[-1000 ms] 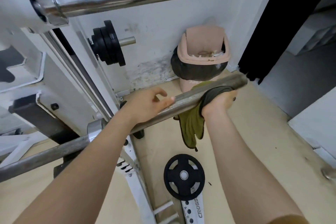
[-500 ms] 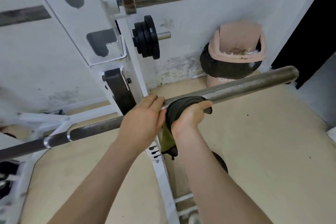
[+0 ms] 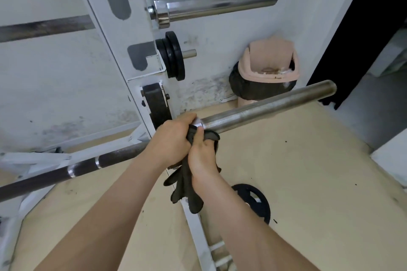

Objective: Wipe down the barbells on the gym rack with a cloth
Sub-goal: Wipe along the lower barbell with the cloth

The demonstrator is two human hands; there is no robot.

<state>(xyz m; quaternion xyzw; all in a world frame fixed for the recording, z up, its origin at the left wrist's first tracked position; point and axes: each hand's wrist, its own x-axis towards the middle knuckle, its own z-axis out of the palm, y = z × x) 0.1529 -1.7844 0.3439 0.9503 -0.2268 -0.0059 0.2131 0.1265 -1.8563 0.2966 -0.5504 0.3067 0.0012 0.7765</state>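
Cloth (image 3: 182, 189), dark: bunched and hanging below the lower barbell (image 3: 264, 106), no longer lying over the top of the bar as it was half a second ago.

Right hand (image 3: 201, 158): clenching the cloth's upper part just under the bar, thumb pointing up at the bright collar; it has dropped from on top of the bar to beneath it.

Left hand (image 3: 172, 136): wrapping the bar at the collar, touching the right hand, fingers curling over the top.

Loose plate (image 3: 257, 201), black: lying flat on the floor, partly hidden by the right forearm.

Lower barbell: resting on the white rack (image 3: 132, 28), grey sleeve sticking out to the right, dark shaft running left.

Stored plates (image 3: 172, 57), black: sitting on a peg on the rack upright.

Upper barbell (image 3: 220, 3), chrome: sitting higher on the rack.

Bin (image 3: 271, 66), pink with a dark liner: standing against the wall.
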